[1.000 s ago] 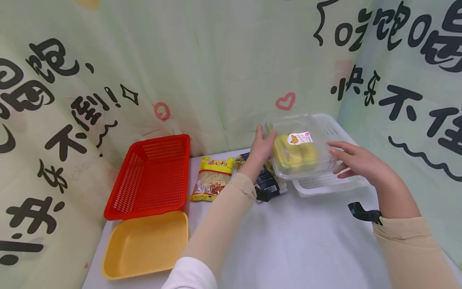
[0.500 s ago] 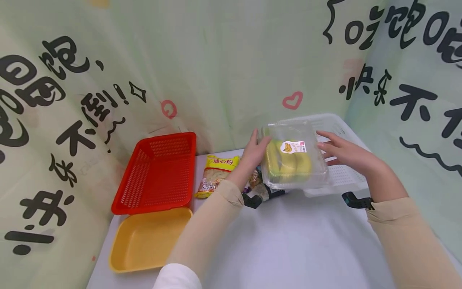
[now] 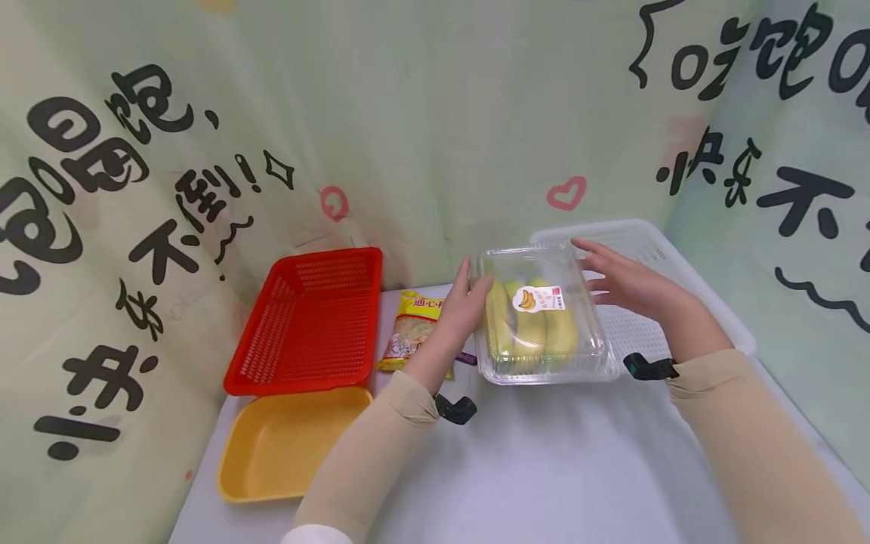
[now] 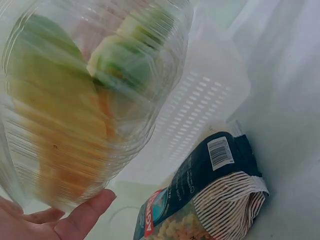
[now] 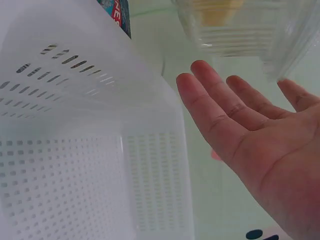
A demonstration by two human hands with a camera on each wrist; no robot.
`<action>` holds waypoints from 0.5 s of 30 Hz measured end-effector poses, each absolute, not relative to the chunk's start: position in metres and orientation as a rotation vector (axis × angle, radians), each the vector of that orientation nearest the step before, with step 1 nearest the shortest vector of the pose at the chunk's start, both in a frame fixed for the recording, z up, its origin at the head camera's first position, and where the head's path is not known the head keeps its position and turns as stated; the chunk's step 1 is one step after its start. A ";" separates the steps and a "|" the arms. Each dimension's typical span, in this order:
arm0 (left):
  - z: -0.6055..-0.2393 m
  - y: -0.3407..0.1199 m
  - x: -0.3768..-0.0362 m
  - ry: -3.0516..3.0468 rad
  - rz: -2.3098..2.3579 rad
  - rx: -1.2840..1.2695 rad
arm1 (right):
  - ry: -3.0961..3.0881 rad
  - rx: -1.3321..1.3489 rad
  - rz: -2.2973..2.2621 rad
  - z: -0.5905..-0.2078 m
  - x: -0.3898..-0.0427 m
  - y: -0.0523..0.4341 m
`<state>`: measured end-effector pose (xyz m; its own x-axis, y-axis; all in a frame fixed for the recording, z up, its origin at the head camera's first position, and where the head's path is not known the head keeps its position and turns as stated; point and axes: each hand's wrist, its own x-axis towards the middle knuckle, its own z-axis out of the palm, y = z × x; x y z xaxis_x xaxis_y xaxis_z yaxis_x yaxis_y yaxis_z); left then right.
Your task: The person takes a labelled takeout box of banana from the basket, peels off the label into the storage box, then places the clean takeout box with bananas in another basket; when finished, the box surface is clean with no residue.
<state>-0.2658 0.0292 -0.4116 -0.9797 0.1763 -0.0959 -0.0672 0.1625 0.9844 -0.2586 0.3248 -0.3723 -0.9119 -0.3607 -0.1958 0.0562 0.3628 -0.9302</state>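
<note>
A clear plastic clamshell box of bananas (image 3: 544, 336), with a white banana label on its lid, is held tilted above the table. My left hand (image 3: 458, 308) grips its left side, thumb over the edge. In the left wrist view, fingertips (image 4: 107, 197) touch the ribbed plastic and yellow-green fruit shows through. My right hand (image 3: 628, 283) is at the box's right edge with its fingers spread and nearly straight. From the right wrist, one fingertip meets the corner of the box (image 5: 240, 32) while the other fingers (image 5: 215, 115) stand apart from it.
Behind the right hand stands a white perforated basket (image 3: 646, 242). A dark pasta bag (image 4: 210, 175) lies beside it, mostly hidden from above. Left of it are a yellow pasta bag (image 3: 411, 329), a red basket (image 3: 313, 325) and a yellow tray (image 3: 285, 446). A printed curtain (image 3: 421, 113) closes the back.
The box has moved left and toward me, away from over the white basket, and stands more upright. Both hands moved with it. The view has shifted slightly left.
</note>
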 end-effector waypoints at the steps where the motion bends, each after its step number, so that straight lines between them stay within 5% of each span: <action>1: -0.411 0.027 -0.263 2.232 1.925 0.109 | 2.238 -0.289 -1.577 -0.373 -0.261 0.323; 15: -0.414 0.007 -0.245 2.188 1.950 0.127 | 2.043 -0.400 -1.580 -0.378 -0.278 0.303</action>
<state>-0.2449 0.0072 -0.4138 -0.9748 0.2009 -0.0972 -0.0734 0.1225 0.9898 -0.2778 0.3034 -0.3778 -0.8201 -0.5277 -0.2213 0.0816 0.2750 -0.9580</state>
